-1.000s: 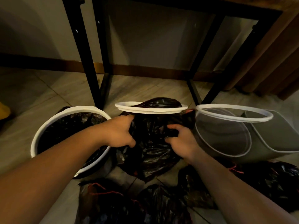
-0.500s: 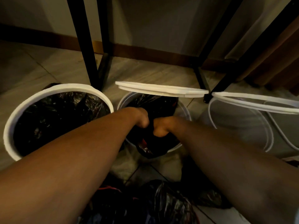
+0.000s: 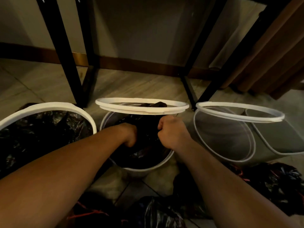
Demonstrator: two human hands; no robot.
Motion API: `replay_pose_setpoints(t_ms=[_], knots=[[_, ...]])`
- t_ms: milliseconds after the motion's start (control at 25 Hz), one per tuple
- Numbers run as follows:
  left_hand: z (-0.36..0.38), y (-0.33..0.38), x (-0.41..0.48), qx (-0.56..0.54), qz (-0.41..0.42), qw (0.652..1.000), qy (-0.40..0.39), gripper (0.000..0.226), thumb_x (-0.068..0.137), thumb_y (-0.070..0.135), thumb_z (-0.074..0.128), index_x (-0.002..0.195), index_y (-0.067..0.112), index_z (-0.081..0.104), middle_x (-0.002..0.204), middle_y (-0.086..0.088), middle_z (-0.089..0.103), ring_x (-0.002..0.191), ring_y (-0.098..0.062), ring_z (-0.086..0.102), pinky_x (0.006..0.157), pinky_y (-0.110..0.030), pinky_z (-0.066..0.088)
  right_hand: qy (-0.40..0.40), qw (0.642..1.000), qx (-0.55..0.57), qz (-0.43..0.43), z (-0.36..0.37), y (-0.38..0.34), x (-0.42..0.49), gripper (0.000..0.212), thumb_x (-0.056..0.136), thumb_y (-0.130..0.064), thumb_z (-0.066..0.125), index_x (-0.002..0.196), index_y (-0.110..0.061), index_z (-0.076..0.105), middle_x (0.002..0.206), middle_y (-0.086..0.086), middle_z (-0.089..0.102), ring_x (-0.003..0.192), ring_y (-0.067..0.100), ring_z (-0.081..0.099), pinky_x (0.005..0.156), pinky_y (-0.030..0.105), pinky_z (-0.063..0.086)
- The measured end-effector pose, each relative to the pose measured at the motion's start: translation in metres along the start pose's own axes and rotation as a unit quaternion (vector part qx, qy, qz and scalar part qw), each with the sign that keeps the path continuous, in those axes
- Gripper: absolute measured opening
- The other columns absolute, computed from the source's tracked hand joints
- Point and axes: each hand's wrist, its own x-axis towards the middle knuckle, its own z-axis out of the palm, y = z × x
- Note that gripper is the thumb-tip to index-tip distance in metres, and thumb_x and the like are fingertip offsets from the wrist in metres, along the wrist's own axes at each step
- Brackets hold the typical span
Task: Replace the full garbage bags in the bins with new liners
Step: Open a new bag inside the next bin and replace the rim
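Three white bins stand in a row on the floor. The middle bin [image 3: 148, 170] holds a black liner [image 3: 144, 150], and its white ring lid [image 3: 141, 107] is tipped up behind it. My left hand [image 3: 130, 134] reaches down inside this bin with its fingers curled into the liner. My right hand [image 3: 171, 134] is a fist at the bin's right rim, gripping the liner's edge. The left bin [image 3: 49, 107] is lined with black plastic. The right bin [image 3: 230, 137] shows a bare grey inside, with its ring lid [image 3: 240, 112] raised.
Black table legs [image 3: 65, 55] stand just behind the bins, with another pair [image 3: 213, 71] at the right. Tied black garbage bags [image 3: 148, 211] with red drawstrings lie on the tiles near me, and one more full bag [image 3: 271, 186] lies at the right. A wooden panel [image 3: 279, 55] closes the far right.
The liner went from hanging in front of the middle bin to lying inside it. Both hands pushed down into the bin, then moved apart, the right hand to the rim.
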Motion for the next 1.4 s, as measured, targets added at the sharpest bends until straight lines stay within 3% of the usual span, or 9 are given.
replay_pose_setpoints(t_ms=[120, 280, 440, 640, 800, 960, 1120, 1240, 1400], knots=[[-0.01, -0.005, -0.017, 0.014, 0.026, 0.997, 0.068, 0.031, 0.088, 0.021, 0.065, 0.114, 0.006, 0.072, 0.117, -0.015, 0.072, 0.108, -0.028, 0.071, 0.081, -0.029, 0.053, 0.12, 0.974, 0.155, 0.112, 0.004, 0.016, -0.014, 0.022, 0.087, -0.009, 0.061, 0.096, -0.014, 0.081, 0.099, 0.005, 0.077, 0.098, 0.024, 0.07, 0.088, 0.031, 0.054], [-0.015, -0.016, -0.039, -0.11, 0.06, 0.98, 0.152, 0.049, 0.083, 0.022, 0.065, 0.132, 0.026, 0.065, 0.137, -0.005, 0.06, 0.122, -0.026, 0.059, 0.096, -0.026, 0.047, 0.092, 0.854, 0.465, 0.215, 0.004, 0.026, -0.039, 0.026, 0.074, -0.007, 0.082, 0.094, -0.024, 0.079, 0.088, -0.008, 0.079, 0.088, 0.012, 0.075, 0.08, 0.032, 0.061], [-0.01, -0.023, -0.059, -0.098, 0.103, 0.941, 0.306, 0.038, 0.079, 0.012, 0.067, 0.115, 0.024, 0.069, 0.126, -0.006, 0.065, 0.115, -0.03, 0.061, 0.093, -0.037, 0.053, 0.141, 0.93, 0.282, 0.19, 0.001, 0.043, -0.047, 0.025, 0.08, -0.005, 0.073, 0.079, -0.029, 0.078, 0.082, -0.014, 0.075, 0.083, 0.011, 0.072, 0.074, 0.027, 0.058], [0.004, -0.023, -0.076, 0.042, 0.064, 0.939, 0.335, 0.07, 0.084, 0.01, 0.068, 0.148, 0.024, 0.042, 0.122, -0.02, 0.059, 0.106, -0.043, 0.065, 0.083, -0.05, 0.059, 0.154, 0.966, 0.158, 0.133, -0.002, 0.047, -0.038, 0.029, 0.089, -0.006, 0.061, 0.107, -0.018, 0.081, 0.108, 0.003, 0.077, 0.1, 0.024, 0.069, 0.082, 0.021, 0.042], [-0.003, -0.028, -0.087, -0.211, 0.056, 0.918, 0.332, 0.039, 0.078, 0.03, 0.083, 0.112, 0.023, 0.065, 0.113, -0.007, 0.069, 0.108, -0.029, 0.064, 0.09, -0.035, 0.054, 0.19, 0.953, 0.193, 0.134, 0.002, 0.055, -0.031, 0.026, 0.083, 0.001, 0.06, 0.084, -0.021, 0.074, 0.095, 0.005, 0.072, 0.084, 0.021, 0.062, 0.074, 0.023, 0.043], [0.001, -0.034, -0.105, -0.345, 0.0, 0.872, 0.348, 0.018, 0.079, 0.026, 0.08, 0.092, 0.035, 0.074, 0.071, 0.013, 0.067, 0.066, -0.002, 0.063, 0.055, -0.012, 0.043, 0.149, 0.916, 0.312, 0.206, 0.005, 0.065, -0.035, 0.024, 0.083, -0.006, 0.06, 0.074, -0.023, 0.076, 0.076, -0.002, 0.074, 0.074, 0.02, 0.07, 0.061, 0.026, 0.052], [0.012, -0.031, -0.116, -0.283, 0.041, 0.895, 0.343, 0.076, 0.075, 0.021, 0.079, 0.147, 0.025, 0.056, 0.137, -0.003, 0.06, 0.132, -0.021, 0.054, 0.106, -0.029, 0.046, 0.095, 0.891, 0.377, 0.233, 0.009, 0.072, -0.043, 0.04, 0.076, -0.014, 0.079, 0.116, -0.018, 0.077, 0.09, -0.002, 0.078, 0.083, 0.017, 0.076, 0.083, 0.044, 0.065], [0.018, -0.035, -0.122, -0.228, 0.042, 0.917, 0.326, 0.076, 0.078, 0.016, 0.077, 0.15, 0.023, 0.053, 0.148, -0.005, 0.052, 0.141, -0.024, 0.044, 0.114, -0.029, 0.037, 0.072, 0.887, 0.397, 0.226, 0.013, 0.073, -0.048, 0.066, 0.072, -0.014, 0.079, 0.137, -0.016, 0.064, 0.089, -0.006, 0.078, 0.08, 0.018, 0.077, 0.073, 0.038, 0.066], [0.035, -0.038, -0.134, -0.261, -0.019, 0.877, 0.403, 0.055, 0.083, 0.034, 0.08, 0.135, 0.023, 0.066, 0.139, -0.002, 0.057, 0.132, -0.02, 0.052, 0.107, -0.023, 0.035, 0.075, 0.867, 0.455, 0.191, 0.014, 0.065, -0.045, 0.071, 0.078, -0.003, 0.082, 0.144, -0.019, 0.059, 0.1, -0.013, 0.074, 0.089, 0.008, 0.073, 0.075, 0.027, 0.059]])
